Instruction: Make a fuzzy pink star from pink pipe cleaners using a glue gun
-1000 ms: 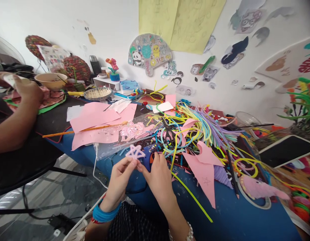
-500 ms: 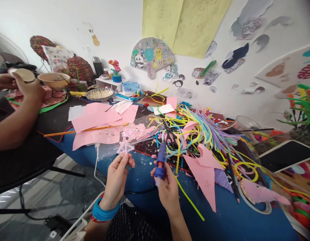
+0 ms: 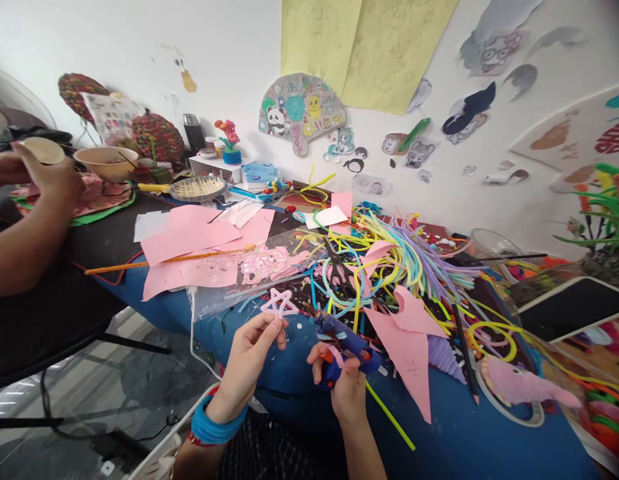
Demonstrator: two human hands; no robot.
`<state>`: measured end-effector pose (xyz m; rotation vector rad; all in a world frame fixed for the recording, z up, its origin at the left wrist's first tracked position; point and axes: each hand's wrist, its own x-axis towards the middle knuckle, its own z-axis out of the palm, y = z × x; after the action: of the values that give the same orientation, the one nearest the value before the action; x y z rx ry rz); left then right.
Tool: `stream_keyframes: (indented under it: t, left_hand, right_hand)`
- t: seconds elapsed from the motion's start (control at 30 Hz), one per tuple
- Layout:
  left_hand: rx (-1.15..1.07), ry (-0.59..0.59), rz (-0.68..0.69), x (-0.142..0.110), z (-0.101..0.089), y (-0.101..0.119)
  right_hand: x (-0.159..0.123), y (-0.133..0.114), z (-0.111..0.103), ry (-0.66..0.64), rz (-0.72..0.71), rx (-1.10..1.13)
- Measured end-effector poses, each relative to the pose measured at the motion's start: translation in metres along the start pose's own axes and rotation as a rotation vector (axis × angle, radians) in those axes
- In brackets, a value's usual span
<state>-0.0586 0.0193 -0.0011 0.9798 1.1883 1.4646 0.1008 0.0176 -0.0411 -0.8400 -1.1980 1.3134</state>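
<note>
My left hand (image 3: 249, 357) pinches a small pink star (image 3: 278, 304) bent from pipe cleaner and holds it up over the near edge of the blue table (image 3: 454, 433). My right hand (image 3: 345, 385) grips a blue glue gun (image 3: 344, 343) with an orange trigger, lying roughly level, one end toward the star. The two hands are close together but apart. A blue band sits on my left wrist.
Pink paper cutouts (image 3: 404, 340), a heap of coloured pipe cleaners (image 3: 404, 257), black scissors (image 3: 337, 270) and a pencil (image 3: 462, 357) cover the table. A tablet (image 3: 572, 303) lies at right. Another person's hands (image 3: 44, 177) hold a paper cup at far left.
My right hand has tipped the glue gun from upright to roughly level. My left hand has lifted the star slightly and moved it right, nearer the gun.
</note>
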Motion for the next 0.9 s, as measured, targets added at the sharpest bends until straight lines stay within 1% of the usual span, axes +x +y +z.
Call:
stream_keyframes:
  t: [0.2,0.37,0.63,0.9]
  left_hand:
    - [0.081,-0.018,0.035,0.0009,-0.0023,0.0002]
    - [0.114,-0.005,0.033,-0.0008,-0.0013,0.0041]
    - [0.119,-0.013,0.039,-0.0004,-0.0004,0.0026]
    - [0.112,-0.009,0.046,-0.0005,0.0007,0.0038]
  right_hand:
    - [0.0023,-0.0074,-0.0026,0.016,-0.007,-0.055]
    - [0.0016,-0.0069,-0.0020,0.029,-0.032,-0.089]
    - [0.0017,-0.0095,-0.0002,0.054,-0.045,-0.164]
    - [0.0019,-0.0100,0.0010,0.090,-0.049,-0.191]
